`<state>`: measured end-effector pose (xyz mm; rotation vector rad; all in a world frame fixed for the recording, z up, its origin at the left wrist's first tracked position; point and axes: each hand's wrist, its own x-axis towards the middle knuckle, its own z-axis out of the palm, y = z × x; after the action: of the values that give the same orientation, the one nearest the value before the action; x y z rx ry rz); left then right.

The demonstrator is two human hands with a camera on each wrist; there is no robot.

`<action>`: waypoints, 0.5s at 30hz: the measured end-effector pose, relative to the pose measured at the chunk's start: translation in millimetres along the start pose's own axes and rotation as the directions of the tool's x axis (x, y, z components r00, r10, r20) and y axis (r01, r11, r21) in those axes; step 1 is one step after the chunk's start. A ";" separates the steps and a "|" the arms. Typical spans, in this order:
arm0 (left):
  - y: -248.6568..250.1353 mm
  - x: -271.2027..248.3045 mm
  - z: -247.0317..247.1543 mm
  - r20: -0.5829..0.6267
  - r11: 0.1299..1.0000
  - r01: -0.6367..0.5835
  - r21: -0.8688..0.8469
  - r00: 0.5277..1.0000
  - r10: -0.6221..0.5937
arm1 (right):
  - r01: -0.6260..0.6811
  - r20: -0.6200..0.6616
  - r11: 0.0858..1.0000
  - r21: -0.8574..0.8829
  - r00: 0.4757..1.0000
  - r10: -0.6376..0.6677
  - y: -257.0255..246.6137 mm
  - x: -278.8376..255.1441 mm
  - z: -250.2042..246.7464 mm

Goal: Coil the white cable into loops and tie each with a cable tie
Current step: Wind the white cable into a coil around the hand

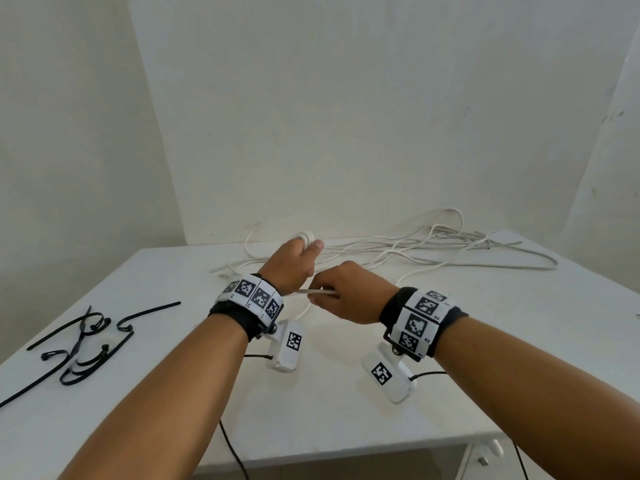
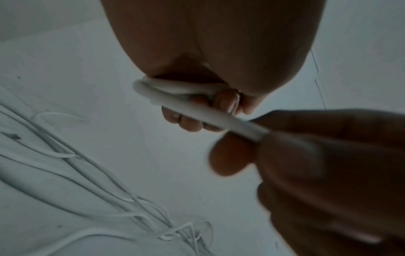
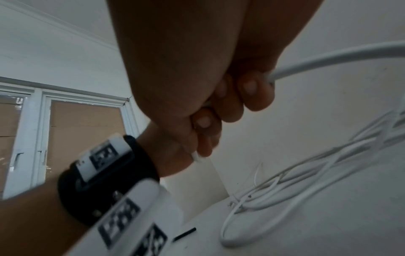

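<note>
My left hand (image 1: 294,263) is held above the white table (image 1: 346,417), its fingers curled round a small coil (image 1: 307,236) of the white cable. The left wrist view shows those loops (image 2: 175,91) held against the palm. A straight stretch of cable (image 1: 320,292) runs from the coil to my right hand (image 1: 349,299), which grips it close beside the left wrist. In the right wrist view the fingers (image 3: 247,97) are closed on the cable (image 3: 328,58), which leaves to the right. The uncoiled cable (image 1: 433,244) lies tangled along the back of the table.
Several black cable ties (image 1: 86,341) lie in a loose pile at the table's left front. Walls close off the back and left. The table's front edge (image 1: 346,455) runs just under my forearms. A window (image 3: 65,129) shows in the right wrist view.
</note>
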<state>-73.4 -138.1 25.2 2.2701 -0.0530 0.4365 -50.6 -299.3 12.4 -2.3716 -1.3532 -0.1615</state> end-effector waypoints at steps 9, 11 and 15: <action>2.9 -15.6 8.2 0.307 1.000 0.023 0.016 0.951 -0.027 | 0.045 -0.075 0.991 0.122 0.997 -0.036 10.4 7.7 -49.4; 6.0 -15.9 10.1 0.339 0.986 0.048 -0.157 0.941 0.008 | 0.057 -0.107 0.978 0.199 0.994 -0.036 13.1 8.9 -57.6; 15.9 -16.7 7.9 0.379 0.938 0.063 -0.340 0.922 0.075 | 0.100 -0.160 0.941 0.324 0.986 -0.049 22.0 9.4 -71.0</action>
<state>-89.6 -156.3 26.3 1.9716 -0.3153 -0.0305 -20.2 -330.0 73.6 -1.9899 -1.2866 -0.1196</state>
